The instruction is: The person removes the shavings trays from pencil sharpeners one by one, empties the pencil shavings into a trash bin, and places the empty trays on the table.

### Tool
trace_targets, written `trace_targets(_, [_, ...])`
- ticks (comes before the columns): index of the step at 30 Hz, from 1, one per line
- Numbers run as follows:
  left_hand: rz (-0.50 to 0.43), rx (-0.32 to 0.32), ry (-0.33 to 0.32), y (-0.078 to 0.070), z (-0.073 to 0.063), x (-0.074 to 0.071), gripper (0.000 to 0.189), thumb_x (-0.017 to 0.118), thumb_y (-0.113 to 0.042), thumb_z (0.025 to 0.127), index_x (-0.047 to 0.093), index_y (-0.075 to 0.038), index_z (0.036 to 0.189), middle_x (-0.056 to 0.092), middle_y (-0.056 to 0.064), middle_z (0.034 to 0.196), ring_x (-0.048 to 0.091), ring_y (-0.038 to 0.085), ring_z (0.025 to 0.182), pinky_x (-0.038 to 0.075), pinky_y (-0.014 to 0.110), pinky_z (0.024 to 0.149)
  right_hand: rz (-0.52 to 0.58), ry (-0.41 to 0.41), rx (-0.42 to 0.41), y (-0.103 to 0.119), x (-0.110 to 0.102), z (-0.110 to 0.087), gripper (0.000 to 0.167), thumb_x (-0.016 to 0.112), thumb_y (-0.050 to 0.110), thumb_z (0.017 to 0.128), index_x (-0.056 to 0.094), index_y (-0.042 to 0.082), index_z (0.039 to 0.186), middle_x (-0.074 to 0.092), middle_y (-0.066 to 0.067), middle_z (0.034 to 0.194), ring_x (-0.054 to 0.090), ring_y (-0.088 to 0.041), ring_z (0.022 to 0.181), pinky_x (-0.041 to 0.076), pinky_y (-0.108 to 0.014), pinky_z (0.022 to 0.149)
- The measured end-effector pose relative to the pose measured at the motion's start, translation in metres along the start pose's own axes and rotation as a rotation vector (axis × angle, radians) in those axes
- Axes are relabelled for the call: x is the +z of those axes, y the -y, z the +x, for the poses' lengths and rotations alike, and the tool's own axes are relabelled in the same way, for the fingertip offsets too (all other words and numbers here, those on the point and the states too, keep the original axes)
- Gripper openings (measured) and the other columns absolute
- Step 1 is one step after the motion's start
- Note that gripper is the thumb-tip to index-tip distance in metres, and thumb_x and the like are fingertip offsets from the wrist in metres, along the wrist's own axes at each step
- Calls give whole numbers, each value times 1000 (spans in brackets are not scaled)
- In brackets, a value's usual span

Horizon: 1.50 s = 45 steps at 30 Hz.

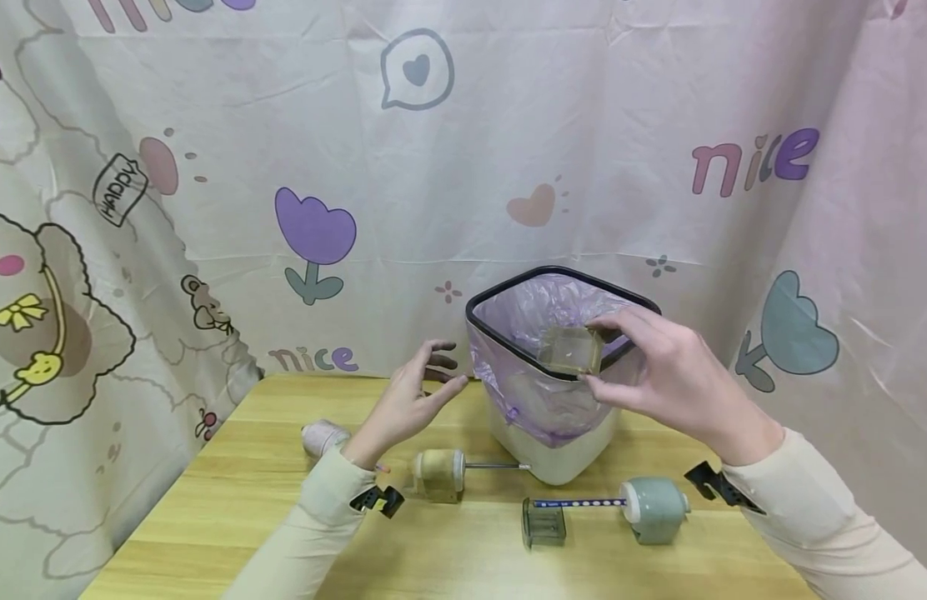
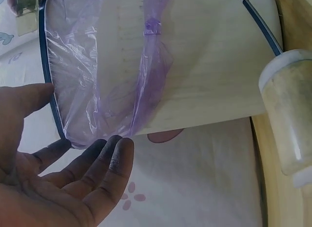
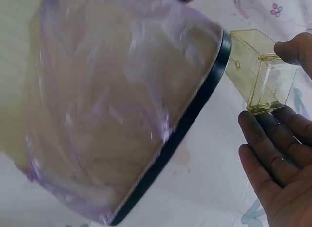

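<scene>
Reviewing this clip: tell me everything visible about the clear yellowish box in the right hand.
The box is small, squarish and see-through, tinted yellow, and looks like hard plastic. One side bears a small ring-shaped mark. The right hand holds it by opposite edges between thumb and fingertips, at the mouth of the bag-lined bin. Whether it touches the black rim is unclear.

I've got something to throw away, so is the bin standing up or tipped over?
Standing up: the bin has its bottom on the table and its black rim on top.
</scene>
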<state>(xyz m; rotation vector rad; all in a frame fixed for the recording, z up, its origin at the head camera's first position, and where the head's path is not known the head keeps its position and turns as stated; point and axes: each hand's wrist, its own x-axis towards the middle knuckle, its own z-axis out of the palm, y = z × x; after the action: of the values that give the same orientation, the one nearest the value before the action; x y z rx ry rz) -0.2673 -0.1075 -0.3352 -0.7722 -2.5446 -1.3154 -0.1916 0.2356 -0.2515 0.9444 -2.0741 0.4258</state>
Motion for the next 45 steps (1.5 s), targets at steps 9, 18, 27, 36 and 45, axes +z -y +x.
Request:
trace_targets(9, [42, 18, 21, 3, -8, -6, 55, 72, -30, 104, 49, -19, 153, 69, 13, 136, 74, 29, 118, 65, 43, 91, 103, 18, 76, 16, 13, -12, 58, 94, 10, 67, 71, 4, 119, 77, -1, 110, 72, -15, 93, 57, -18, 84])
trace_targets(18, [54, 24, 33, 9, -17, -14, 51, 73, -26, 103, 52, -17, 150, 69, 14, 138, 74, 29, 115, 63, 38, 85, 149, 27, 91, 37, 31, -27, 63, 96, 10, 66, 69, 2, 122, 76, -4, 113, 75, -17, 98, 64, -24, 90])
trace_targets(27, [58, -6, 41, 13, -25, -24, 51, 72, -28, 104, 53, -19, 150, 67, 13, 143, 72, 29, 118, 62, 38, 88, 229, 19, 100, 59, 53, -41, 61, 97, 10, 65, 69, 3, 119, 75, -1, 109, 73, -12, 90, 58, -10, 86])
trace_targets(36, [77, -8, 28, 26, -32, -33, 48, 73, -28, 104, 55, -18, 147, 69, 13, 139, 73, 29, 116, 62, 40, 88, 266, 64, 151, 78, 88, -64, 51, 98, 16, 69, 70, 10, 111, 74, 6, 100, 72, -9, 88, 63, -19, 81])
trace_targets(45, [129, -9, 54, 39, -41, -42, 44, 71, -29, 105, 57, -20, 146, 70, 9, 135, 74, 27, 116, 64, 41, 89, 355, 226, 291, 101, 116, -80, 45, 96, 24, 79, 70, 13, 115, 76, 7, 101, 72, -6, 92, 65, -28, 78])
